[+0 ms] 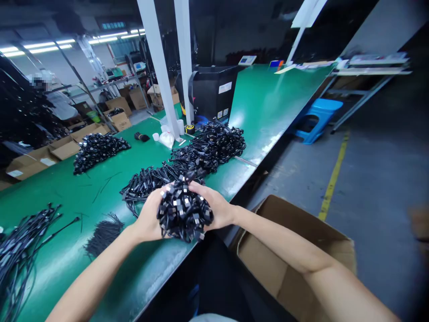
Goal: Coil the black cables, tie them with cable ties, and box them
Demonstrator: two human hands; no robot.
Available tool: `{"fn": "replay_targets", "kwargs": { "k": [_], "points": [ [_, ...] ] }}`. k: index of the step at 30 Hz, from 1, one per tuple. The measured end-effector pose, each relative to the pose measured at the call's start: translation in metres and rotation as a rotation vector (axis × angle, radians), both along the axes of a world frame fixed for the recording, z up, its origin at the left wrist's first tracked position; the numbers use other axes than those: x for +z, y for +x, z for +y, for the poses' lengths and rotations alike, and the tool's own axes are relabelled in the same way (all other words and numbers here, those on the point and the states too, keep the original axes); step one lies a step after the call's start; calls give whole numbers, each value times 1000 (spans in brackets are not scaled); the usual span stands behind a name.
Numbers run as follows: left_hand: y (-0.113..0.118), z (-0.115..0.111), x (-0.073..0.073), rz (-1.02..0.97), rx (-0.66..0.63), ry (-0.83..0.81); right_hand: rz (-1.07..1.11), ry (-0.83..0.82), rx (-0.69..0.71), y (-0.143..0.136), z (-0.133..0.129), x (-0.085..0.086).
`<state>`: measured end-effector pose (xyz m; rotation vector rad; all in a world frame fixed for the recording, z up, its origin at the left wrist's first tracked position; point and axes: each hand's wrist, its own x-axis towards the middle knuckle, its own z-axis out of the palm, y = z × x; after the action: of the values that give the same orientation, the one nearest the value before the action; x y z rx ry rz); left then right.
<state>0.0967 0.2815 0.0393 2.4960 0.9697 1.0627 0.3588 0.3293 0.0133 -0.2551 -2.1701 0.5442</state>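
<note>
Between my two hands is a thick bunch of black USB cables (pixel 184 210), their silver plugs facing me. My left hand (pixel 150 214) is wrapped round its left side, and my right hand (pixel 214 205) presses on its right side. The bunch is over the front edge of the green table (pixel 147 273). Just behind it lies a long heap of bundled black cables (pixel 214 145). Left of my left hand, a bunch of thin black ties (pixel 104 235) rests on the table. Loose black cables (pixel 20 250) spread at the far left.
Another cable pile (pixel 98 150) lies at the back left. A black bin (pixel 211 94) stands behind the white posts (pixel 161 67), near a tape measure (pixel 190 129). Below the table edge at right is an open cardboard box (pixel 301 228). A blue stool (pixel 317 118) stands farther off.
</note>
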Motion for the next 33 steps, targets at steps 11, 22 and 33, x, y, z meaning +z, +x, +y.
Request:
{"fn": "replay_targets", "kwargs": {
  "k": [11,22,33],
  "points": [
    [23,-41,75,188,52,120,170,-100,56,5,-30,27],
    [99,-69,177,245,-71,351,232,212,-19,87,-75,126],
    [219,-57,41,-154,-610,76,-62,-56,-569,196,-209,61]
  ]
}}
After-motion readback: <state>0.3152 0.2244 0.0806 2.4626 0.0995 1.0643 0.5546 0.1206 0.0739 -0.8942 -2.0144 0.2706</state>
